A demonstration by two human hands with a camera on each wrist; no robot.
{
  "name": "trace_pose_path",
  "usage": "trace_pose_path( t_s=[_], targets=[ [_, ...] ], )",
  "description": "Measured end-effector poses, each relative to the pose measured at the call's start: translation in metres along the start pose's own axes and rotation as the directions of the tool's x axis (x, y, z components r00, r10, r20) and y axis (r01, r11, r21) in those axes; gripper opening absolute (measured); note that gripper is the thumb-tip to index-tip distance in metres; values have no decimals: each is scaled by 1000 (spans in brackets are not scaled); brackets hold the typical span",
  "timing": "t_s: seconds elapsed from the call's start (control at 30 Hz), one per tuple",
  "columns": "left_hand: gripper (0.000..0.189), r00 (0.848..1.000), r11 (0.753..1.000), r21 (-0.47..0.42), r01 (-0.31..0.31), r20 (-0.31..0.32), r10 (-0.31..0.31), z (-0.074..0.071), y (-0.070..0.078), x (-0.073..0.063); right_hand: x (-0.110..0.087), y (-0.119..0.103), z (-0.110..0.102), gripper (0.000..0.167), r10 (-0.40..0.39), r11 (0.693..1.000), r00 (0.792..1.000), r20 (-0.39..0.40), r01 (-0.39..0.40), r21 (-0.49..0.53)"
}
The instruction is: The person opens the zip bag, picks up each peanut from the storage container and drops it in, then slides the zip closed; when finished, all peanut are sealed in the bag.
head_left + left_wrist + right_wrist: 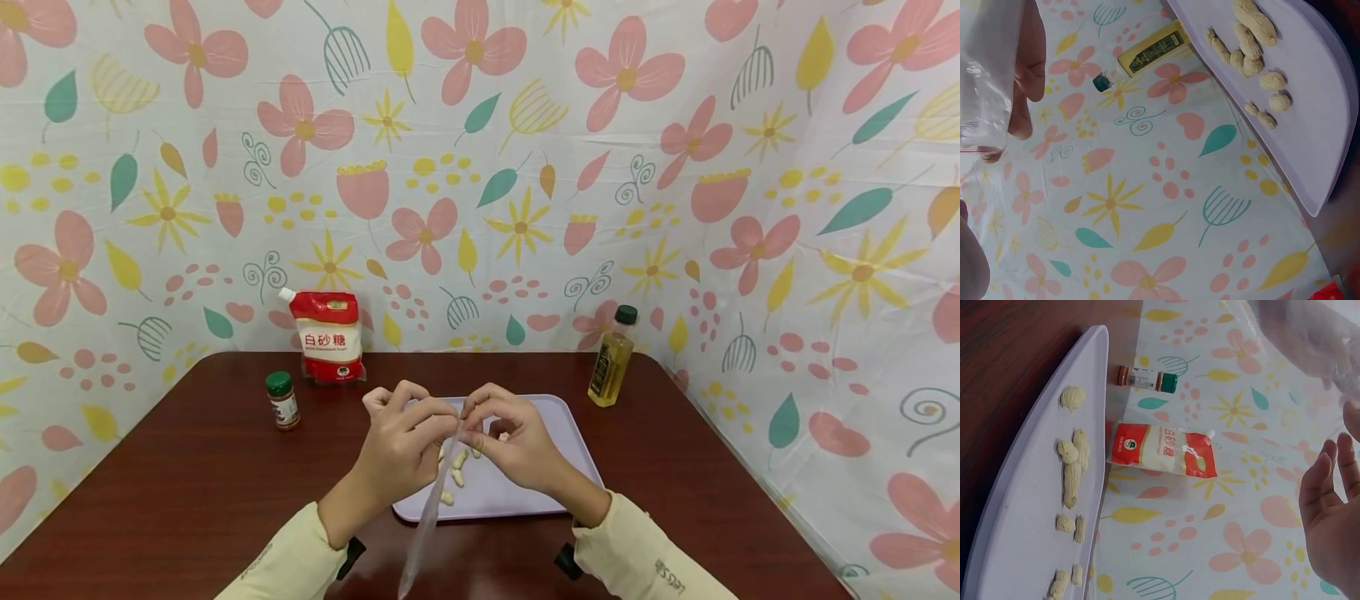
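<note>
A thin clear plastic bag (pixel 429 525) hangs edge-on between my hands, above the front of the light purple tray (pixel 517 500). My left hand (pixel 405 442) pinches its upper edge. At the same top corner, the fingertips of my right hand (pixel 517 437) pinch it too, touching or nearly touching the left ones. The left wrist view shows the bag (pixel 985 81) close up, and the right wrist view shows it see-through at the upper right. Several unshelled peanuts (pixel 458 477) lie on the tray below, partly hidden by the hands.
A red and white sugar pouch (pixel 330 337) stands at the back left, with a green-capped spice jar (pixel 283 402) in front of it. An oil bottle (pixel 612 358) stands at the back right. Patterned cloth (pixel 480 208) borders the dark wooden table (pixel 195 483).
</note>
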State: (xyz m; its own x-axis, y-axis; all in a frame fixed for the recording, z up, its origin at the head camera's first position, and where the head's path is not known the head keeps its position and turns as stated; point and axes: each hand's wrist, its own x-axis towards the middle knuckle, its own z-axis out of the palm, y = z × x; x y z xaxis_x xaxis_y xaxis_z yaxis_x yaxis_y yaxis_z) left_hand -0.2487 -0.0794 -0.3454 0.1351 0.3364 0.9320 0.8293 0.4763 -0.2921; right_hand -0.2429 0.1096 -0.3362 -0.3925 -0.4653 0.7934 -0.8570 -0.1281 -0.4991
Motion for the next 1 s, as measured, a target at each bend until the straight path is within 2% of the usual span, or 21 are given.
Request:
trace_pose_path(
  t_s=[0.17,0.37,0.6,0.73,0.8,0.9,1.0],
  targets=[
    [34,1000,999,49,-20,21,19,0,0,-2,-4,12,1,10,-99,995,995,6,99,-28],
    [33,999,998,59,-38,9,38,-1,0,-4,-13,29,1,22,-142,986,990,-18,140,-91],
    [33,997,995,64,-82,8,82,-1,0,-4,-16,31,3,10,-231,965,972,-37,224,-139],
    [35,995,991,83,-101,10,101,-2,-2,-4,-16,30,4,6,-241,965,970,-39,235,-118],
    [34,996,993,81,-84,0,85,-3,-3,-4,-17,30,3,8,-227,969,973,-45,221,-109],
    [34,998,996,66,-61,-2,61,-6,-6,-3,-18,30,-1,18,-205,973,977,-58,197,-117],
    [34,997,997,40,-63,40,61,-9,-8,-3,-19,31,-5,28,-194,970,980,-46,185,-157]
  ],
)
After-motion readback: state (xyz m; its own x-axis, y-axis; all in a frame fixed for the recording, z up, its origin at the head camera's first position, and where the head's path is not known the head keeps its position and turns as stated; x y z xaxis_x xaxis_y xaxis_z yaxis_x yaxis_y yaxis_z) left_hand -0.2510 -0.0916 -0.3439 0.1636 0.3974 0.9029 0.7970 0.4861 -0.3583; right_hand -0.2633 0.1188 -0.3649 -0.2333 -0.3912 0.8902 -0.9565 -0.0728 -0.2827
